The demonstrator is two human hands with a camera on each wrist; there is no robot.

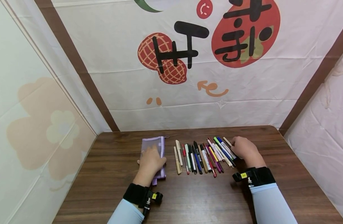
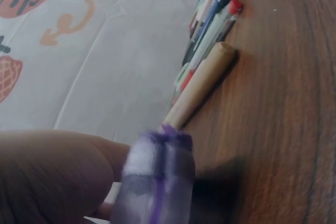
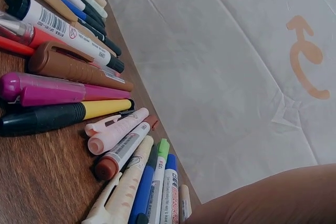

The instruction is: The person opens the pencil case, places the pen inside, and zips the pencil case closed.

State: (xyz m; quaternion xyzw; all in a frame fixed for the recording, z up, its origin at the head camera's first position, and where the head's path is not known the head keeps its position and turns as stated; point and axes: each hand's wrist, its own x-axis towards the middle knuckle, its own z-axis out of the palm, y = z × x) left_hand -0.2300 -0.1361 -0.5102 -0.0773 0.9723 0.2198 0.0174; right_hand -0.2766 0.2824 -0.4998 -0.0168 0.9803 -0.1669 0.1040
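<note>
A purple mesh pencil case (image 1: 160, 174) lies left of the pens, and its blurred end (image 2: 157, 177) shows close up in the left wrist view. Over it rests my left hand (image 1: 151, 160), fingers forward on the mesh and thumb out to the right. Many pens and markers (image 1: 197, 157) lie side by side in a row. At the row's right end, my right hand (image 1: 244, 149) has curled fingers at the lower end of a beige pen (image 1: 226, 141), beside a blue-capped marker (image 3: 171, 182). Its fingertips are hidden in the right wrist view.
The brown wooden table (image 1: 193, 199) has its far edge just behind the pens. A printed white cloth (image 1: 126, 84) hangs behind it, with more cloth at both sides. Two beige pens (image 1: 177, 160) lie nearest the pencil case.
</note>
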